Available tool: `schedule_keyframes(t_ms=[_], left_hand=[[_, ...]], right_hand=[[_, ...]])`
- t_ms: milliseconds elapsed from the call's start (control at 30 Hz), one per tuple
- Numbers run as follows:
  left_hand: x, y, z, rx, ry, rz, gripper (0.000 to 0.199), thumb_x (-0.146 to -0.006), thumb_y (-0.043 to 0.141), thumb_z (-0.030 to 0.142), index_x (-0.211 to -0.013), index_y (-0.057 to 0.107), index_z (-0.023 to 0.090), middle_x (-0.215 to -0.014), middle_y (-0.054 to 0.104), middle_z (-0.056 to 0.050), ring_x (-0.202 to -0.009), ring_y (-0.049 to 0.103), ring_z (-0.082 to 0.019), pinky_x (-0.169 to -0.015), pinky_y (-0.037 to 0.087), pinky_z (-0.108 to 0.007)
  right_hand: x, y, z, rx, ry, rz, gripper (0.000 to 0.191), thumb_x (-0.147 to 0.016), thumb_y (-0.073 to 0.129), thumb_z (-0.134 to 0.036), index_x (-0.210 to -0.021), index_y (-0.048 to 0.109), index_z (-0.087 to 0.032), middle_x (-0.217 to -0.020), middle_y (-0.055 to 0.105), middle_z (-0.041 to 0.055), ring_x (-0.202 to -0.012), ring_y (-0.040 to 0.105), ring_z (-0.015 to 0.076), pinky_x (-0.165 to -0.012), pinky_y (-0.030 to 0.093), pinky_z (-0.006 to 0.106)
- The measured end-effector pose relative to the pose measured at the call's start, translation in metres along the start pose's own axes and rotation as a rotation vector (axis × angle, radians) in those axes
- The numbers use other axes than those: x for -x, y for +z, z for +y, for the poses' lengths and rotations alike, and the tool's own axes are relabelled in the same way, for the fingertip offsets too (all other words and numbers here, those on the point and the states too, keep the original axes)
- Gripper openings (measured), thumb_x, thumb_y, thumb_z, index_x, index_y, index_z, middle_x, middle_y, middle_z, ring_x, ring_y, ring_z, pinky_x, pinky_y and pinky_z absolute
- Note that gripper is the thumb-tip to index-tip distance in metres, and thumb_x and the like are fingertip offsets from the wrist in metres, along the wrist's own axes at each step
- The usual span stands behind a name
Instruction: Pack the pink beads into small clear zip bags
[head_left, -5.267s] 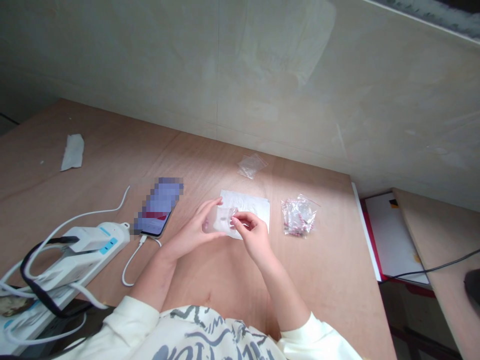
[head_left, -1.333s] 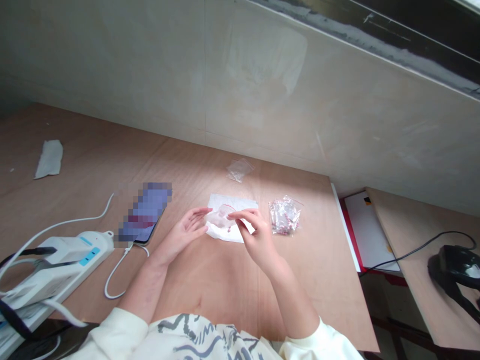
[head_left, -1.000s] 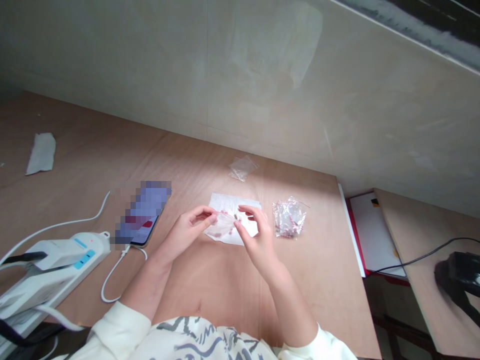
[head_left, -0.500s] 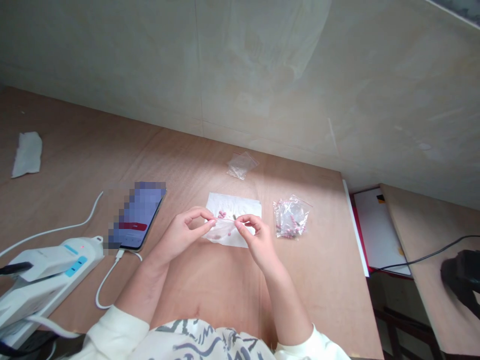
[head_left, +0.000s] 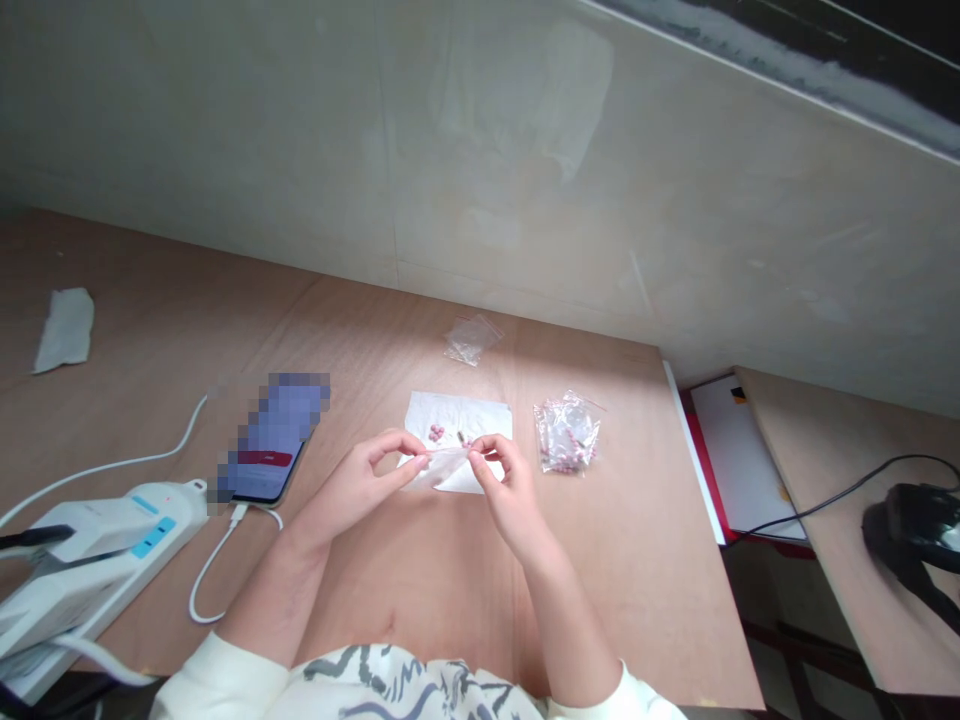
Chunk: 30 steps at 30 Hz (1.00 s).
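Note:
Between my two hands a small clear plastic bag (head_left: 448, 468) is stretched over a white paper sheet (head_left: 487, 410). My left hand (head_left: 379, 470) pinches the bag's left end between thumb and fingertips. Its right end is pinched by my right hand (head_left: 508, 480). Several small pink beads (head_left: 436, 433) lie on the sheet just beyond the bag. A small dark piece (head_left: 461, 437) sits close to my right fingertips, too small to name. To the right lies a pile of clear bags with pink beads (head_left: 568, 432). Farther back rest some flat clear bags (head_left: 472, 339).
On the left are a phone (head_left: 274, 440) with a white charging cable (head_left: 201, 575) and a white power strip (head_left: 169, 520) with plugs. A folded tissue (head_left: 64, 330) lies at the far left. A wall (head_left: 300, 150) rises behind the wooden table (head_left: 637, 600).
The camera view has shifted a little. Both hands keep their pinch on the bag, which has tilted slightly; the things on the table stay in place.

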<state>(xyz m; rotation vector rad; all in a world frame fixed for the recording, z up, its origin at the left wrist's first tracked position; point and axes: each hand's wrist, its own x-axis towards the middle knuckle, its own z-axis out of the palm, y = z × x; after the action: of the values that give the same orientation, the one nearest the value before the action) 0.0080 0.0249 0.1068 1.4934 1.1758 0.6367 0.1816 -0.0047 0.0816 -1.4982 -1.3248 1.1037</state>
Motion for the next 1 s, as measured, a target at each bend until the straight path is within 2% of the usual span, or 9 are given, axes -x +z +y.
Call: schedule_keyframes(t_ms=[67, 167, 367, 533, 600, 833, 1000], left_hand=[[0.003, 0.0, -0.002, -0.01, 0.033, 0.025, 0.013, -0.074, 0.051, 0.028, -0.072, 0.057, 0.016, -0.078, 0.059, -0.002, -0.08, 0.054, -0.016, -0.077, 0.038, -0.025], [0.008, 0.0, -0.004, -0.017, 0.053, 0.029, 0.013, -0.074, 0.051, 0.028, -0.073, 0.057, 0.017, -0.081, 0.059, -0.002, -0.082, 0.054, -0.015, -0.078, 0.038, -0.024], [0.02, 0.003, -0.001, -0.055, 0.052, -0.029, 0.016, -0.075, 0.05, 0.032, -0.08, 0.056, 0.018, -0.083, 0.059, 0.0, -0.084, 0.052, -0.015, -0.077, 0.038, -0.024], [0.021, 0.009, -0.003, -0.088, 0.11, 0.021, 0.015, -0.076, 0.047, 0.029, -0.072, 0.055, 0.018, -0.077, 0.058, 0.0, -0.08, 0.052, -0.015, -0.075, 0.038, -0.024], [0.021, 0.012, -0.004, -0.094, 0.125, 0.038, 0.014, -0.075, 0.048, 0.028, -0.07, 0.056, 0.018, -0.076, 0.058, 0.0, -0.079, 0.052, -0.015, -0.075, 0.038, -0.025], [0.024, 0.016, -0.003, -0.118, 0.086, -0.059, 0.018, -0.076, 0.045, 0.032, -0.075, 0.058, 0.02, -0.08, 0.06, 0.0, -0.083, 0.053, -0.016, -0.076, 0.038, -0.026], [0.02, 0.009, -0.006, -0.102, 0.014, -0.005, 0.021, -0.075, 0.047, 0.036, -0.072, 0.059, 0.019, -0.077, 0.06, -0.001, -0.08, 0.054, -0.017, -0.075, 0.038, -0.027]], right_hand=[[0.004, 0.002, -0.001, -0.045, 0.031, -0.034, 0.011, -0.075, 0.048, -0.029, -0.073, 0.053, -0.019, -0.08, 0.054, 0.001, -0.082, 0.047, 0.0149, -0.076, 0.034, 0.027], [0.009, 0.007, -0.002, -0.087, 0.059, 0.011, 0.01, -0.072, 0.051, -0.028, -0.068, 0.053, -0.018, -0.075, 0.053, 0.0006, -0.077, 0.048, 0.0144, -0.073, 0.035, 0.027], [0.015, 0.008, -0.006, -0.06, -0.007, 0.066, 0.01, -0.068, 0.053, -0.02, -0.059, 0.049, -0.018, -0.063, 0.05, -0.0013, -0.068, 0.045, 0.0131, -0.067, 0.033, 0.025], [0.021, 0.01, -0.012, -0.092, 0.023, -0.048, 0.01, -0.07, 0.053, -0.028, -0.069, 0.055, -0.018, -0.076, 0.055, 0.0007, -0.079, 0.047, 0.015, -0.073, 0.033, 0.027], [0.022, 0.014, -0.011, -0.123, 0.041, -0.064, 0.01, -0.07, 0.053, -0.029, -0.069, 0.055, -0.018, -0.075, 0.055, 0.0004, -0.077, 0.048, 0.0145, -0.072, 0.034, 0.027], [0.023, 0.016, -0.007, -0.178, 0.025, -0.014, 0.016, -0.066, 0.056, -0.023, -0.055, 0.046, -0.017, -0.057, 0.046, -0.0037, -0.061, 0.044, 0.0112, -0.063, 0.034, 0.024], [0.019, 0.012, -0.009, -0.215, 0.131, -0.088, 0.013, -0.066, 0.058, -0.029, -0.061, 0.055, -0.017, -0.065, 0.055, -0.0001, -0.068, 0.049, 0.0135, -0.066, 0.035, 0.026]])
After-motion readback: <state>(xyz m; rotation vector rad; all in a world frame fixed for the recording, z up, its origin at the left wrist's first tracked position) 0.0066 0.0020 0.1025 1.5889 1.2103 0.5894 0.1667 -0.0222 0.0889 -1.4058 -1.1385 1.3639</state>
